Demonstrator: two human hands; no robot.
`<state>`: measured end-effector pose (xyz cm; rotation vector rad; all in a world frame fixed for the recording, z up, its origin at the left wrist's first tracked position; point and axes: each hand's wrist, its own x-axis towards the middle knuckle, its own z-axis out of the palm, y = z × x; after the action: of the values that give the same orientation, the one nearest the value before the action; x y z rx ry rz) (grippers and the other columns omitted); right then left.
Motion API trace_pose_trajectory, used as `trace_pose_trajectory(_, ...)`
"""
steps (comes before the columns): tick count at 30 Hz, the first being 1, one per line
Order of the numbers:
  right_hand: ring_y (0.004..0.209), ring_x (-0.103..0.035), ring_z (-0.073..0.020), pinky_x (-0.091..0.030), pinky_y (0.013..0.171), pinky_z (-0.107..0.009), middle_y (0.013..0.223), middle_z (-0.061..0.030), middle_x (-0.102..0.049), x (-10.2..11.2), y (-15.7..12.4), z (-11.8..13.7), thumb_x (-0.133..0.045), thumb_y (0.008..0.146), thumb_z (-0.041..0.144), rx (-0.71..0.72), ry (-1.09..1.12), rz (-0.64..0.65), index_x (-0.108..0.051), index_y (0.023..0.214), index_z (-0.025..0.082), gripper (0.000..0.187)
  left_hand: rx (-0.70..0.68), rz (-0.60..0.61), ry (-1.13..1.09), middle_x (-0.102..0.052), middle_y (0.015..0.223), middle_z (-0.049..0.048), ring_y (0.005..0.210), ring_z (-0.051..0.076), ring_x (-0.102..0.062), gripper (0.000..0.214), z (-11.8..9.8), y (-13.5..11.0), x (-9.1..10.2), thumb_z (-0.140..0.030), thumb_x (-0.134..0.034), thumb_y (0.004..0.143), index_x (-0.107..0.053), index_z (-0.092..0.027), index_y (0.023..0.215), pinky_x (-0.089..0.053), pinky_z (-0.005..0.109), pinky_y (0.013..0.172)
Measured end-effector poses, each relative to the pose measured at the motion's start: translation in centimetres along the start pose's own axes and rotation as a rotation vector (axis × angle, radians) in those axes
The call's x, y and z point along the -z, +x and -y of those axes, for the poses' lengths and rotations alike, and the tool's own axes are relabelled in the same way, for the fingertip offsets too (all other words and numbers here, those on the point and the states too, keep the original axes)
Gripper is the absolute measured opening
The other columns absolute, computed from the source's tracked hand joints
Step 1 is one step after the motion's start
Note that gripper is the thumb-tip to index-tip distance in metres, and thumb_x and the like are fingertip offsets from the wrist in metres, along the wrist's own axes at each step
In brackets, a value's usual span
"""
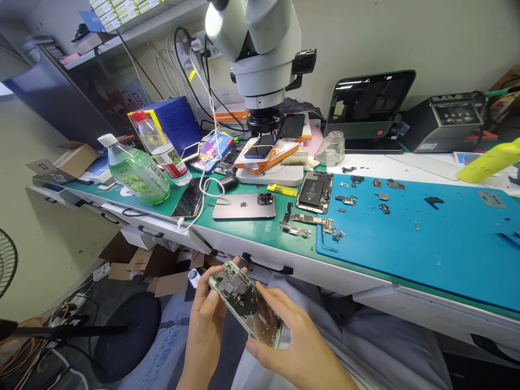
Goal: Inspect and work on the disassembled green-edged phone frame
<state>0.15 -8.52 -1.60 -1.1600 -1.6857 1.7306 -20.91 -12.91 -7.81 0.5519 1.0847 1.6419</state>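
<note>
An opened phone housing (pixel 247 303), pale green at its rim with the bare inside facing up, is held tilted over my lap. My left hand (pixel 209 309) grips its upper left end, thumb on the edge and fingers behind. The lower right end lies between the thumb and fingers of my right hand (pixel 292 330). On the bench beyond are a silver phone (pixel 244 206) lying back up and an opened phone with a black battery (pixel 314 192). A logic board (pixel 311 219) and a small flex part (pixel 295 231) lie near the blue mat's corner.
A microscope (pixel 260 65) rises above stacked boxes. The blue mat (pixel 406 244) bears several small phone parts. At left stand a green bottle (pixel 138 173) and a red-capped bottle (pixel 162 151), beside a white cable (pixel 199 208). A yellow bottle (pixel 491 161) is at right.
</note>
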Motion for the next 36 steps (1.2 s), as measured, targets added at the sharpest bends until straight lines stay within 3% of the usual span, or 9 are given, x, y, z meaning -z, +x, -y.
trace_pose_trajectory(6,0.14,-0.069,-0.032,-0.055,0.12,-0.041,0.148,-0.0074,-0.073,0.3,0.0,0.0,-0.083,0.081,0.039,0.003,0.008,0.0,-0.072,0.163,0.033,0.083,0.008,-0.015,-0.02,-0.071,0.154,0.0125,0.132,0.031,-0.074,0.042,-1.0,-0.6,-1.6,-0.044,-0.081,0.109,-0.071,-0.022,0.144,-0.066,0.055,0.111)
trace_pose_trajectory(36,0.122,-0.072,-0.0279,-0.057,0.107,-0.036,0.135,-0.0039,-0.075,0.3,0.0,0.4,-0.083,0.081,0.038,-0.013,-0.009,0.004,-0.074,0.159,0.035,0.078,0.011,-0.031,-0.01,-0.071,0.155,0.0126,0.135,0.032,-0.073,0.042,-1.0,-0.6,-1.6,-0.044,-0.083,0.108,-0.073,-0.021,0.143,-0.064,0.057,0.114)
